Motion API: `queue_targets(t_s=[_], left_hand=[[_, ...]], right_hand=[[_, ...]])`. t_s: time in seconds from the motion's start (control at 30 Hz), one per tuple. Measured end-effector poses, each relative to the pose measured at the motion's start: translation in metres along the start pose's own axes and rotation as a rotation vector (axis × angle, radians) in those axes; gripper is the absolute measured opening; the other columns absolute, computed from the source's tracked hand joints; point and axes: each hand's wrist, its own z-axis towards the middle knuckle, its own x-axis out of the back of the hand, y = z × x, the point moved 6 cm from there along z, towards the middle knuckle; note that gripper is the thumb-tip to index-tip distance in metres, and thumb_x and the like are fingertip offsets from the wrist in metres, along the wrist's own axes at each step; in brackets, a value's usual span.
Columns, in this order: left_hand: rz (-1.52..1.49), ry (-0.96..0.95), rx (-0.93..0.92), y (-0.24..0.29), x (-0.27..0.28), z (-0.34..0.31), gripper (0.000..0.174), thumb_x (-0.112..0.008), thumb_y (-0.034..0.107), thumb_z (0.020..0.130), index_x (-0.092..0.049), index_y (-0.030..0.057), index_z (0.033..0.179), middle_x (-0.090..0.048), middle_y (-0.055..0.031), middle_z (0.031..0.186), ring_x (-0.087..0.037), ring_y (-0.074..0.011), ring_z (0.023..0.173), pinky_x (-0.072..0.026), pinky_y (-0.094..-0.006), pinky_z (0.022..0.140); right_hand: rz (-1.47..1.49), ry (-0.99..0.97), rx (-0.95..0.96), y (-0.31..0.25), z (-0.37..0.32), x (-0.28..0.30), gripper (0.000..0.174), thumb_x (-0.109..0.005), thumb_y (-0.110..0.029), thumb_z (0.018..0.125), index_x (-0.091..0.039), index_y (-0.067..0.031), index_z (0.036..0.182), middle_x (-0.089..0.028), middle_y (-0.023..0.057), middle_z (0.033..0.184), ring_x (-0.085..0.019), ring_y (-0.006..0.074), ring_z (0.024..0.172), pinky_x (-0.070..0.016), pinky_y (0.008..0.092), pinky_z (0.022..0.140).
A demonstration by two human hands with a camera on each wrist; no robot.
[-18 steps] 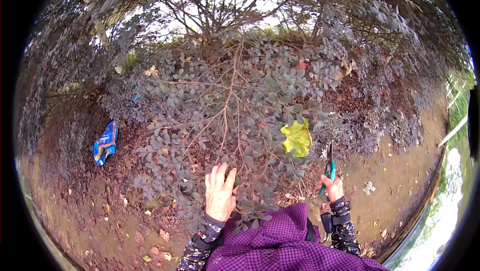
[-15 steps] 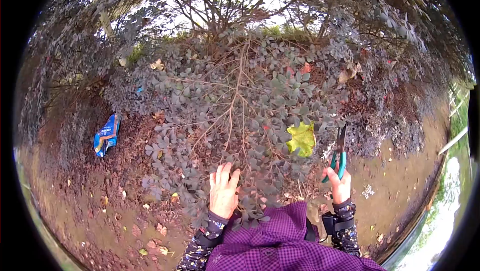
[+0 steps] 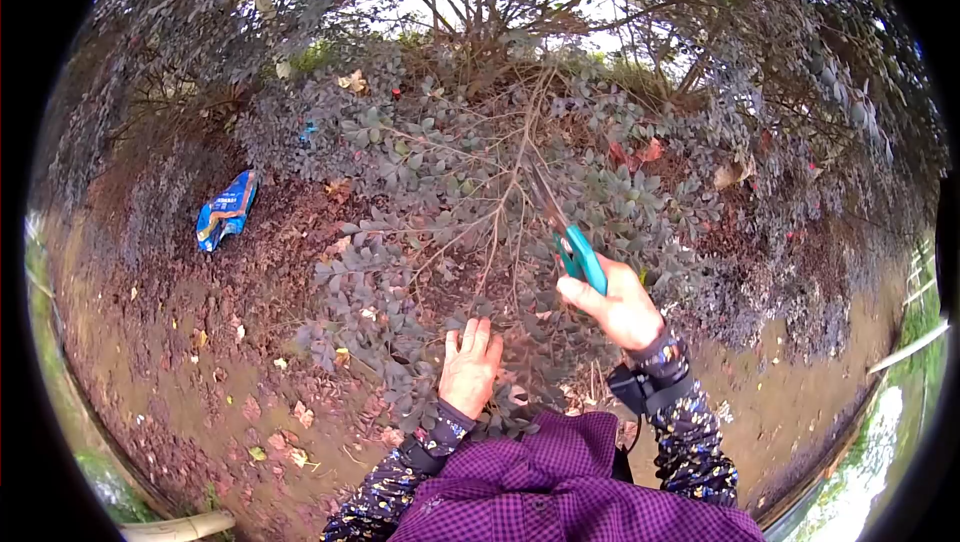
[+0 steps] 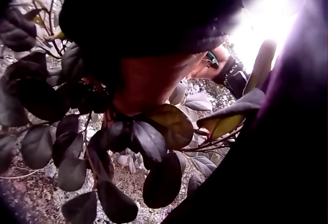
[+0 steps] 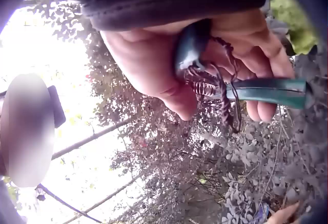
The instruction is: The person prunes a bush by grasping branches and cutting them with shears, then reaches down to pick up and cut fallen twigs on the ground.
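Note:
A leafy shrub branch [image 3: 497, 217] reaches toward me, its stem forking in the middle of the head view. My left hand [image 3: 470, 370] holds its near end among the leaves; the thumb and palm are hidden from above. In the left wrist view, dark rounded leaves [image 4: 154, 142] crowd around the shadowed hand. My right hand [image 3: 622, 307] grips teal-handled pruning shears [image 3: 584, 260], thumb on one side and fingers on the other. Their dark blades [image 3: 543, 192] point forward and left, overlapping the branch by the fork. The right wrist view shows the spring between the spread handles.
A crumpled blue packet [image 3: 228, 210] lies left on the littered soil. Dense shrub foliage [image 3: 800, 142] rises ahead and to both sides. Fallen leaves [image 3: 303, 414] are scattered over the ground. A large yellow-green leaf [image 5: 297, 24] shows near the right hand in its wrist view.
My right hand has brought the shears forward and left, from beside the branch to its stem. The left hand stays at the branch's near end. The head view has shifted somewhat.

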Motion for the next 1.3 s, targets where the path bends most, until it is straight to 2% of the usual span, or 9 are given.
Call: queue_targets(t_s=[0.1,0.37,0.57,0.7,0.77,1.13,1.17,1.2,1.3], left_hand=[[0.025,0.0,0.012,0.002,-0.001,0.001,0.037,-0.052,0.002,0.065,-0.053,0.0005,0.102,-0.041,-0.0171,0.119,-0.036,-0.0328,0.114,-0.0296,-0.0487,0.091],[0.007,0.034,0.004,-0.002,0.005,-0.003,0.034,-0.052,0.004,0.066,-0.053,-0.0005,0.1,-0.041,-0.0183,0.118,-0.036,-0.033,0.114,-0.0287,-0.0482,0.091],[-0.068,0.056,-0.004,0.005,0.011,-0.004,0.035,-0.052,0.005,0.066,-0.053,0.0,0.1,-0.042,-0.018,0.116,-0.037,-0.0329,0.112,-0.0284,-0.0482,0.091],[-0.059,0.029,0.012,0.011,0.008,-0.009,0.037,-0.053,0.005,0.065,-0.053,0.0011,0.102,-0.042,-0.0174,0.116,-0.037,-0.0323,0.113,-0.0275,-0.0474,0.092],[-0.076,0.033,0.042,0.01,0.005,-0.009,0.038,-0.053,0.005,0.064,-0.053,0.0014,0.102,-0.042,-0.0171,0.116,-0.037,-0.0319,0.113,-0.0275,-0.0473,0.092],[-0.068,0.095,0.064,0.007,0.002,-0.002,0.026,-0.054,0.007,0.067,-0.055,0.0024,0.093,-0.046,-0.0141,0.108,-0.04,-0.0294,0.109,-0.0315,-0.0455,0.088],[-0.053,0.09,0.058,0.002,0.005,-0.004,0.026,-0.054,0.007,0.067,-0.055,0.0024,0.093,-0.046,-0.0141,0.108,-0.04,-0.0294,0.109,-0.0315,-0.0455,0.088],[-0.087,0.042,0.111,-0.006,0.002,-0.007,0.026,-0.055,0.008,0.066,-0.055,0.0034,0.092,-0.047,-0.0127,0.105,-0.041,-0.0288,0.107,-0.0327,-0.0436,0.085],[-0.125,0.007,0.186,-0.031,-0.016,-0.025,0.019,-0.058,0.014,0.066,-0.056,0.0071,0.084,-0.05,-0.0084,0.09,-0.045,-0.0267,0.097,-0.037,-0.0395,0.075]], right_hand=[[-0.187,-0.131,-0.148,0.037,0.053,0.01,0.042,-0.059,-0.044,0.076,-0.055,-0.0015,0.072,-0.053,0.0033,0.06,-0.051,0.0131,0.056,-0.0409,0.0291,0.055],[-0.197,-0.322,-0.524,0.08,0.107,0.011,0.043,-0.057,-0.044,0.077,-0.054,-0.0017,0.073,-0.061,0.0101,0.067,-0.061,0.0158,0.059,-0.0399,0.0247,0.04],[-0.196,-0.334,-0.518,0.069,0.121,0.007,0.045,-0.056,-0.044,0.079,-0.053,0.0011,0.074,-0.06,0.0148,0.073,-0.059,0.0185,0.054,-0.037,0.026,0.038],[-0.15,-0.376,-0.561,0.072,0.125,0.001,0.047,-0.055,-0.047,0.078,-0.057,-0.0003,0.084,-0.062,0.0119,0.074,-0.058,0.0167,0.059,-0.0432,0.0293,0.05],[-0.084,-0.365,-0.569,0.075,0.126,-0.001,0.047,-0.053,-0.044,0.081,-0.051,0.003,0.084,-0.06,0.016,0.075,-0.053,0.0153,0.05,-0.0376,0.0261,0.039],[-0.012,-0.233,-0.534,0.095,0.105,0.006,0.044,-0.053,-0.047,0.08,-0.052,-0.0031,0.075,-0.054,0.0025,0.062,-0.052,0.0114,0.049,-0.0359,0.0239,0.041],[0.016,-0.171,-0.481,0.097,0.1,0.004,0.043,-0.053,-0.046,0.08,-0.051,-0.0036,0.074,-0.053,0.0021,0.06,-0.05,0.0113,0.048,-0.035,0.0242,0.04],[0.472,-0.155,-0.593,0.119,0.089,-0.011,0.04,-0.054,-0.043,0.08,-0.05,-0.0049,0.069,-0.048,0.0006,0.055,-0.049,0.0111,0.047,-0.0336,0.0253,0.04],[-0.015,-0.355,-0.546,0.103,0.026,-0.049,0.035,-0.052,-0.039,0.083,-0.056,-0.0051,0.075,-0.053,0.0002,0.057,-0.05,0.0091,0.047,-0.0446,0.0224,0.048]])
